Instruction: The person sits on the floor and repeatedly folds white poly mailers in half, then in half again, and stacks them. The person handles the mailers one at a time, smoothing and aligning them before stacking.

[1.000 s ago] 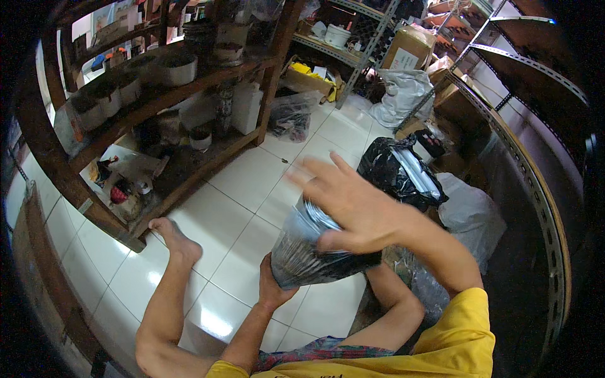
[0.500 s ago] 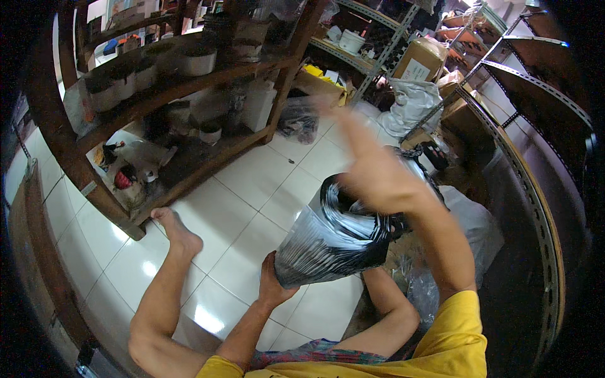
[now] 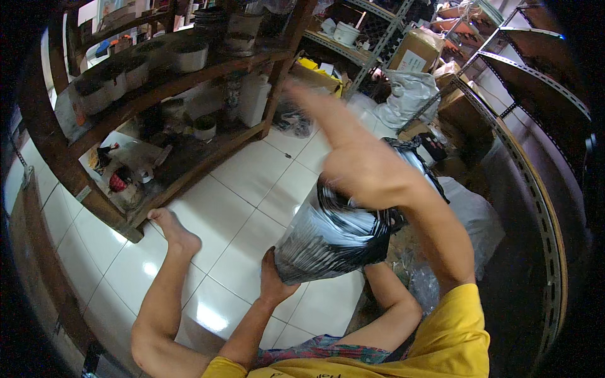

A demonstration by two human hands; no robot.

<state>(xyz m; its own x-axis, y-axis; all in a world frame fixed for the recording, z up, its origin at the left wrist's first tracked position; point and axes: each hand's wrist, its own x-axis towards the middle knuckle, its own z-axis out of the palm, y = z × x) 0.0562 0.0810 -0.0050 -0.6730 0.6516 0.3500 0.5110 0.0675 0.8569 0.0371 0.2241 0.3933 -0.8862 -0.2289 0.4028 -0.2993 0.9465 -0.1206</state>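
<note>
A thick roll of black and silvery plastic sheeting or bags (image 3: 337, 236) is tilted between my legs, its layered folds showing at the upper end. My left hand (image 3: 275, 280) grips the lower left end, fingers partly hidden under it. Over the upper end is my right hand (image 3: 365, 170), with one digit stretched toward the upper left. That digit is blurred by motion, and the other fingers are tucked out of sight, so whether they touch the plastic is unclear.
A wooden shelf (image 3: 189, 167) with pots stands at the left on white tiles (image 3: 233, 214). Metal racks (image 3: 517, 145) line the right. Clear plastic (image 3: 469, 220) lies beside my right leg; a white sack (image 3: 409, 97) and a cardboard box (image 3: 416, 53) sit farther back.
My right hand has shifted slightly left over the roll's upper end, its stretched digit swinging farther left. The left hand keeps its grip on the roll. The view has shifted slightly.
</note>
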